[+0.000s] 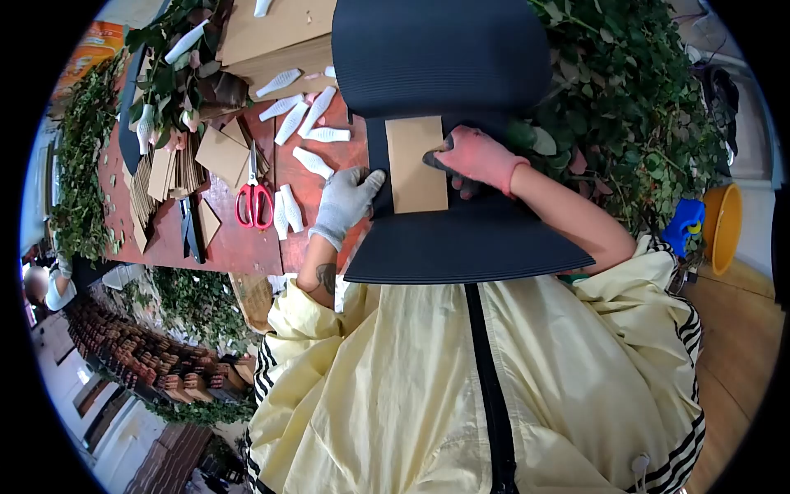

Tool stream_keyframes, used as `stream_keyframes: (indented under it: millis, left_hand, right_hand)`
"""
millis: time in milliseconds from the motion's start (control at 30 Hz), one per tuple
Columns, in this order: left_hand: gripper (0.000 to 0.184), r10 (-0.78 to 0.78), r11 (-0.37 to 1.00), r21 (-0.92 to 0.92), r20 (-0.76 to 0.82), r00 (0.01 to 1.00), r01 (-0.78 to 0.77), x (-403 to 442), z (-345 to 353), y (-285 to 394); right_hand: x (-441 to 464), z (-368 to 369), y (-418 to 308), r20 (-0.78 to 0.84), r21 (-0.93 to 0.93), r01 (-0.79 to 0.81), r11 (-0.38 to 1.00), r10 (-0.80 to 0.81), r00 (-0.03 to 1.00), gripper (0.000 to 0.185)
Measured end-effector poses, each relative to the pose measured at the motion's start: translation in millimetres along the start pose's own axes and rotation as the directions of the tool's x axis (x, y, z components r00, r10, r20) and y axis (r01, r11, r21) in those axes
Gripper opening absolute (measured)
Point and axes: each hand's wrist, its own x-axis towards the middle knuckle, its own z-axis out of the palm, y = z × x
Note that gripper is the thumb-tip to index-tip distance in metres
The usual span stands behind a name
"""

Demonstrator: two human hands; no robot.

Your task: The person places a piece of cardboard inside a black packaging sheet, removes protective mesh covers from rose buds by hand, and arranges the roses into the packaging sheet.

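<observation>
A small rectangular piece of cardboard (416, 188) lies flat on a ribbed black sheet (461, 247), whose far part curves up like a roll. My left hand (346, 202), in a grey glove, grips the left edge of the sheet, its thumb on top. In a pink glove with dark fingertips, my right hand (479, 158) has its fingers curled at the cardboard's right edge. Some of those fingertips are hidden. Left of the sheet lie several white foam net sleeves (292, 123) and red-handled scissors (255, 204).
On the red table (243, 247) are stacked cardboard pieces (164, 174) and a dark-bladed tool (191, 230). Leafy rose stems (617, 107) are heaped at right, near a yellow bucket (722, 229). Bundled roses (148, 350) stand lower left, with another person (59, 288) at the far left.
</observation>
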Motion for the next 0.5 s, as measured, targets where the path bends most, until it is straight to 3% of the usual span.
stream_keyframes:
  millis: [33, 167, 200, 333, 500]
  left_hand:
    - [0.04, -0.02, 0.998, -0.057, 0.014, 1.0, 0.021, 0.1, -0.1, 0.2]
    - [0.041, -0.038, 0.992, -0.117, 0.06, 0.997, 0.045, 7.2, 0.8, -11.3]
    - [0.041, -0.044, 0.991, -0.12, 0.061, 0.997, 0.051, 7.8, 0.3, -12.2]
    - [0.044, -0.032, 0.999, 0.029, 0.077, 0.997, 0.03, 0.6, -6.2, -8.2]
    - [0.046, 0.017, 0.986, 0.162, 0.078, 0.997, -0.029, 1.2, -5.6, -5.4]
  right_hand:
    - [-2.3, -1.1, -2.4, 0.127, 0.116, -0.091, 0.989, 0.076, 0.989, 0.042]
    - [-0.2, 4.7, -3.3, 0.019, 0.071, -0.06, 0.996, 0.059, 0.998, 0.035]
    - [-1.9, 0.6, -9.4, 0.081, -0.01, -0.112, 0.994, 0.113, 0.99, 0.033]
    - [-5.9, 2.0, -13.2, 0.071, -0.069, -0.142, 0.988, 0.146, 0.987, 0.033]
    - [1.1, 4.1, -7.9, 0.081, 0.095, -0.144, 0.985, 0.136, 0.987, 0.032]
